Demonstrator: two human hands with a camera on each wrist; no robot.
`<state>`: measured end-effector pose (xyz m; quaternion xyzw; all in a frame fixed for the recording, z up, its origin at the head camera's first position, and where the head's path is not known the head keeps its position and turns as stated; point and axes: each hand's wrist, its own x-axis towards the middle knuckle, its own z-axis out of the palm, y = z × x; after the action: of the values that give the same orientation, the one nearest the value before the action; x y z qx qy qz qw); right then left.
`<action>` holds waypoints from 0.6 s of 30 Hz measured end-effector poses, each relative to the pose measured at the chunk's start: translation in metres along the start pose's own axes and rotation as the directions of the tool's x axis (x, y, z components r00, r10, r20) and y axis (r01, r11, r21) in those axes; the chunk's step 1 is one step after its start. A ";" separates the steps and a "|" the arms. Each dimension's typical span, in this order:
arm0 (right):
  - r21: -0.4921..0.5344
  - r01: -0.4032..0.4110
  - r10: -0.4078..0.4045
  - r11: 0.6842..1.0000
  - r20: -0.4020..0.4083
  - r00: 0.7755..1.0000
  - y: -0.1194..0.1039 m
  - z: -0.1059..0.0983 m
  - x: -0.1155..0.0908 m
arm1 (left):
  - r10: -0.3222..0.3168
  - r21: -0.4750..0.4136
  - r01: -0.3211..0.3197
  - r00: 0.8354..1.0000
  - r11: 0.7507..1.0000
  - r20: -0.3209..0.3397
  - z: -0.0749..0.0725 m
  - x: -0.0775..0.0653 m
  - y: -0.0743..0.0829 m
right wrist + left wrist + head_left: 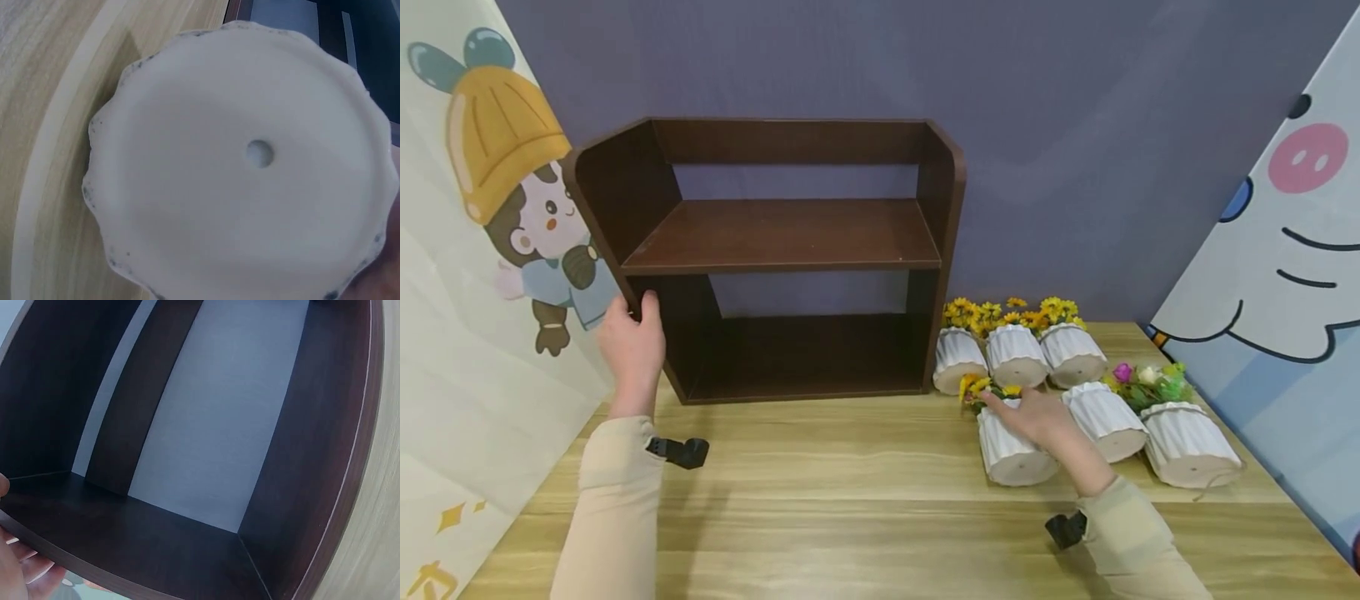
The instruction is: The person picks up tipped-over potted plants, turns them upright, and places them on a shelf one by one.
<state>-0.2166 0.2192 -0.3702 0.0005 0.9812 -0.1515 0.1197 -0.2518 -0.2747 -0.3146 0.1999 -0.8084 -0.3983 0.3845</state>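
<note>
A dark brown two-tier wooden shelf [790,235] stands on the table against the back wall. My left hand [634,354] grips the front edge of its left side panel, thumb inside and fingers outside; those fingers [37,575] also show low in the left wrist view. On its side lies a white fluted flowerpot [1011,450] with yellow flowers, its base toward me. My right hand [1041,417] holds this pot from above, thumb across its upper side near the flowers. Its scalloped base [187,169], with a small round hole, fills most of the right wrist view.
Several more white pots lie sideways on the wooden table [820,500]: three with yellow flowers [1060,310] in a row right of the shelf, one pot [1105,421] beside my right hand, and one [1191,442] with pink, white and green flowers. Cartoon-printed panels [1285,250] flank the table.
</note>
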 end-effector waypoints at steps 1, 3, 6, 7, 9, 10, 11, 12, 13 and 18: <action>0.001 -0.002 0.002 1.000 0.006 1.000 0.000 0.000 0.000 | 0.002 0.000 -0.002 1.000 1.000 -0.005 0.001 0.001 0.000; 0.004 -0.004 0.003 1.000 0.015 1.000 0.000 -0.001 -0.001 | 0.003 0.004 -0.003 1.000 1.000 -0.019 0.002 0.001 -0.001; 0.018 -0.013 0.012 1.000 0.033 0.999 -0.001 -0.002 -0.001 | 0.004 0.003 -0.004 0.999 1.000 -0.038 0.003 0.001 -0.003; 0.023 -0.020 0.020 1.000 0.038 0.999 -0.001 -0.002 -0.001 | 0.003 -0.001 -0.003 0.999 1.000 -0.038 0.003 0.001 -0.003; 0.028 -0.038 0.037 0.999 0.045 0.998 -0.001 -0.003 -0.002 | -0.005 -0.012 0.005 1.000 1.000 -0.030 0.005 0.001 -0.004; 0.028 -0.046 0.045 0.999 0.047 0.998 -0.001 -0.003 -0.002 | -0.009 -0.022 0.009 1.000 1.000 -0.028 0.006 0.000 -0.004; 0.027 -0.051 0.050 0.998 0.047 0.998 -0.001 -0.003 -0.002 | -0.013 -0.029 0.013 1.000 0.999 -0.027 0.007 0.000 -0.004; 0.028 -0.054 0.053 0.998 0.047 0.998 -0.001 -0.003 -0.002 | -0.015 -0.041 0.014 0.999 0.999 -0.032 0.007 0.000 -0.004; 0.029 -0.055 0.054 0.998 0.046 0.998 -0.001 -0.003 -0.001 | -0.020 -0.053 0.018 0.999 0.998 -0.033 0.008 0.000 -0.004; 0.026 -0.053 0.052 0.998 0.038 0.998 -0.001 -0.003 -0.001 | 0.003 -0.049 -0.006 0.998 0.999 -0.056 0.008 -0.001 -0.006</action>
<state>-0.2158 0.2189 -0.3672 0.0249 0.9763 -0.1615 0.1421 -0.2575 -0.2739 -0.3226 0.1994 -0.7878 -0.4116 0.4126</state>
